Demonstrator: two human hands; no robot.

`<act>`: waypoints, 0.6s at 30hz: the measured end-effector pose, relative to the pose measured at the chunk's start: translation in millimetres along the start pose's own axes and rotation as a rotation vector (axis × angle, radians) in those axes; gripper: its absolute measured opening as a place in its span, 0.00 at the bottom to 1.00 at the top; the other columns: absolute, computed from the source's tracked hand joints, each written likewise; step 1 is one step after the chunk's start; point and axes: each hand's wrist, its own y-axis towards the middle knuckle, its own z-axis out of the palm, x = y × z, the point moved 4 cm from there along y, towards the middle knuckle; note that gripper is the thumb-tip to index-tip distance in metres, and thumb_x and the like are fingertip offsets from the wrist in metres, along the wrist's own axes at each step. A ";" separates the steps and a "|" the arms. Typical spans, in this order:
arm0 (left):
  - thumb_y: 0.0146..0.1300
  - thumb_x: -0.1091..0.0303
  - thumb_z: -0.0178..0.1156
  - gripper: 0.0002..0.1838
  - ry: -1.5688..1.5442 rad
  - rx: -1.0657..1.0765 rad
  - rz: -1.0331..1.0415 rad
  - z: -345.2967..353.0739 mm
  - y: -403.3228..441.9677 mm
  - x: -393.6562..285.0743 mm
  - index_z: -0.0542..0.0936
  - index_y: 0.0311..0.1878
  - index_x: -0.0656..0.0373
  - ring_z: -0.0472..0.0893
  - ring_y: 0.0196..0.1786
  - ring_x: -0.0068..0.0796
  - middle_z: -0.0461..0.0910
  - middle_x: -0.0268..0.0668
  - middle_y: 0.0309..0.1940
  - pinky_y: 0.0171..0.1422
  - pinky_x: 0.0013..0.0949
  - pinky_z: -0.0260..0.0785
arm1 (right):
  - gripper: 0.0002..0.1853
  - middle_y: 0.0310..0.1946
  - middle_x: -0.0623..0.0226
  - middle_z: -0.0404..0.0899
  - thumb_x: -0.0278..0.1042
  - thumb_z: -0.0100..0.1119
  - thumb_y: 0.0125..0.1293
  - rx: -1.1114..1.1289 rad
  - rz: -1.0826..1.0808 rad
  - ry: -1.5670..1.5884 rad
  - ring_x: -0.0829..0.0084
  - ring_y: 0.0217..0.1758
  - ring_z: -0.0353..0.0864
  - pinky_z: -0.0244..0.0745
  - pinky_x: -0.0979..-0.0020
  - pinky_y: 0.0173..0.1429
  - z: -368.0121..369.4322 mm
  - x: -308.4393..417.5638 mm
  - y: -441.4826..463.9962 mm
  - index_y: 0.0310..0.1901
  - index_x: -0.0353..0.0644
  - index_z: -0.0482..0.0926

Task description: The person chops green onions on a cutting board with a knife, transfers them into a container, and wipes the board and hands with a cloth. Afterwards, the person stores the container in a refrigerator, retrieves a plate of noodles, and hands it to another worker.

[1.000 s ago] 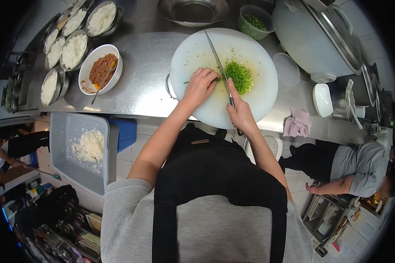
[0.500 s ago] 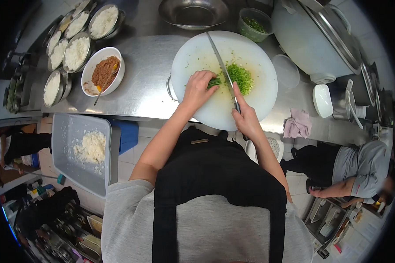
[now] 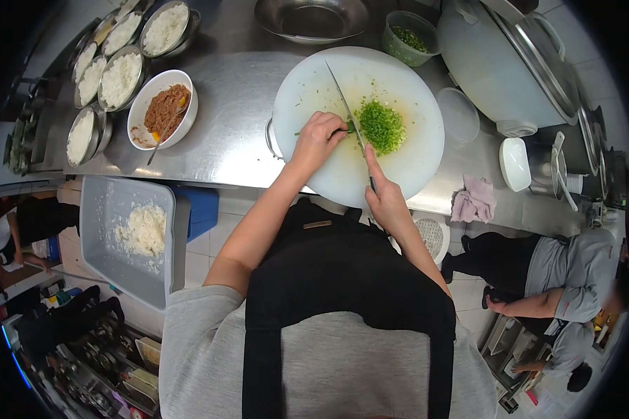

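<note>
A round white cutting board (image 3: 328, 176) lies on the steel counter in front of me. My left hand (image 3: 319, 140) is closed around green onion stalks (image 3: 340, 131), whose cut ends point right. Wrapped round the handle of a long knife (image 3: 344, 99), my right hand (image 3: 386, 199) has its index finger stretched along the blade's spine. The blade crosses the board at a slant, at the right end of the stalks. A heap of chopped green onion (image 3: 382, 128) lies just right of the blade.
Bowls of rice (image 3: 120, 78) and a white bowl of brown mixture (image 3: 141, 105) stand left. Behind the board are a steel pan (image 3: 311, 19) and a tub of chopped greens (image 3: 410, 40). A pink cloth (image 3: 474, 199) lies right. Other people (image 3: 500, 262) stand beyond the counter's near edge.
The knife has shifted left against the stalks, and less of their length shows beyond my left hand. At the lower right, another person has come into view.
</note>
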 end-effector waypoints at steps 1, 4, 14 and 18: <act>0.51 0.76 0.65 0.06 0.000 0.000 -0.003 0.6 0.1 0.7 0.80 0.34 0.62 0.77 0.43 0.40 0.81 0.36 0.35 0.49 0.38 0.71 | 0.42 0.41 0.33 0.77 0.20 0.45 0.58 -0.012 -0.019 0.013 0.37 0.44 0.77 0.69 0.52 0.54 -0.1 -0.5 -0.6 0.75 0.51 0.46; 0.51 0.76 0.66 0.06 -0.014 -0.015 -0.017 0.1 1.3 1.8 0.80 0.33 0.62 0.77 0.42 0.40 0.81 0.36 0.33 0.48 0.37 0.71 | 0.42 0.41 0.32 0.77 0.18 0.45 0.57 -0.046 -0.065 0.023 0.38 0.44 0.77 0.69 0.53 0.53 -1.9 0.8 -2.5 0.75 0.50 0.47; 0.51 0.77 0.65 0.05 -0.025 -0.005 0.009 0.8 2.8 1.2 0.79 0.33 0.62 0.76 0.41 0.42 0.80 0.38 0.33 0.47 0.38 0.70 | 0.43 0.37 0.36 0.77 0.17 0.46 0.57 -0.027 -0.093 -0.017 0.40 0.41 0.78 0.70 0.53 0.51 -3.1 1.3 0.9 0.75 0.50 0.47; 0.51 0.78 0.64 0.06 -0.035 -0.010 0.026 0.5 2.8 1.1 0.79 0.33 0.62 0.76 0.41 0.42 0.80 0.38 0.33 0.47 0.39 0.70 | 0.42 0.60 0.39 0.70 0.19 0.44 0.58 0.110 0.157 0.058 0.45 0.59 0.75 0.66 0.61 0.64 -6.8 2.3 19.9 0.75 0.56 0.48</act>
